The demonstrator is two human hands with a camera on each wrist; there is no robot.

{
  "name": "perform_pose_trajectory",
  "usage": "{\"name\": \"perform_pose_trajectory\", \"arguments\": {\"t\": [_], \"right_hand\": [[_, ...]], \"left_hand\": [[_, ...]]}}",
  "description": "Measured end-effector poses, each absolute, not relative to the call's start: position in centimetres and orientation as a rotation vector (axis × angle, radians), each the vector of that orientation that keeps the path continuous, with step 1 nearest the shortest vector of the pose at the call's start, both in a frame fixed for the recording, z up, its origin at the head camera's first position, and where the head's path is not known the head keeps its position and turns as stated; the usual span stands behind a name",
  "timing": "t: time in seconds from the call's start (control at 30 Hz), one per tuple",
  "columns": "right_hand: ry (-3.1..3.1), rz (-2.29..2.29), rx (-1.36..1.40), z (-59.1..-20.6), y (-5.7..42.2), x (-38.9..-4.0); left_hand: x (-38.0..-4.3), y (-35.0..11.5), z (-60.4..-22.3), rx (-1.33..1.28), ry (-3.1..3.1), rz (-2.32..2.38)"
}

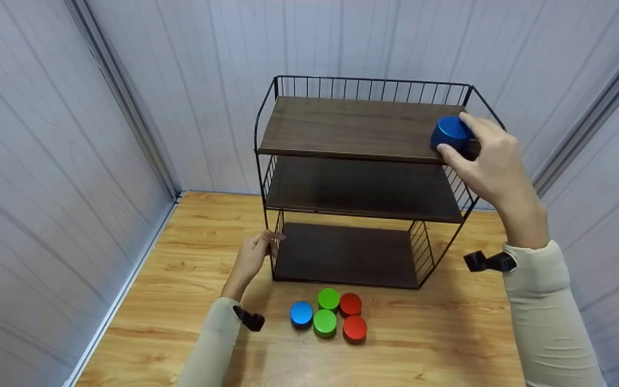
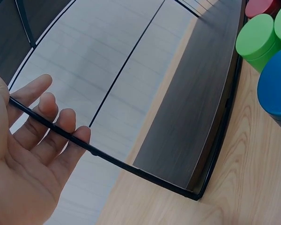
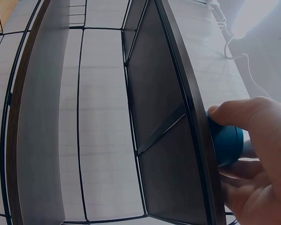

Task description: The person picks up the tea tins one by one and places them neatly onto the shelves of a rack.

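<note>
At the right end of the top shelf, my right hand [image 1: 495, 156] holds a blue round canister [image 1: 449, 133] between thumb and fingers. From below in the right wrist view, the blue canister [image 3: 226, 143] stands at the shelf's edge, partly covered by the hand. My left hand [image 1: 253, 258] is at the lower left front of the three-tier shelf rack [image 1: 363, 129]. Its fingers curl loosely round the black metal post [image 2: 117, 163] of the rack in the left wrist view.
In front of the rack, on the wooden surface [image 1: 191, 290], stand a blue canister [image 1: 301, 313], two green canisters [image 1: 325, 322] and two red canisters [image 1: 354, 328]. A black wire rail [image 1: 374, 88] runs round the top shelf. Pale panels [image 1: 223, 107] enclose the back and sides.
</note>
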State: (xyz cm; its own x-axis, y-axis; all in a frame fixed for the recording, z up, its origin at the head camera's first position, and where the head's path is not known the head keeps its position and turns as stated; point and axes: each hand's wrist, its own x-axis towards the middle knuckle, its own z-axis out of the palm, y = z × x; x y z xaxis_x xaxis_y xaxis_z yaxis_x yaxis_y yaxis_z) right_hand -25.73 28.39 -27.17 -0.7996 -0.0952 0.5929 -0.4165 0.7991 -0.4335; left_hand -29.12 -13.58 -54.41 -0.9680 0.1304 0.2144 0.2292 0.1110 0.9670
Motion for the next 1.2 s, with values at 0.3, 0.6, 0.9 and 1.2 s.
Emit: {"name": "perform_pose_trajectory", "arguments": {"t": [0.3,0.6,0.9,1.2], "right_hand": [[-2.447,0.768,0.380,-27.2,28.4,-25.8],[-2.363,0.745,0.425,-27.7,28.9,-25.3],[-2.247,0.770,0.422,-28.1,29.6,-23.2],[-2.139,0.843,0.423,-29.2,29.3,-20.7]], "left_hand": [[-29.4,-13.9,-55.1,-0.407,-2.301,-1.987],[-29.4,-13.7,-55.0,-0.396,-2.308,-1.968],[-29.6,-13.4,-55.0,-0.389,-2.310,-1.972],[-29.8,-13.2,-55.0,-0.381,-2.297,-1.970]]}}
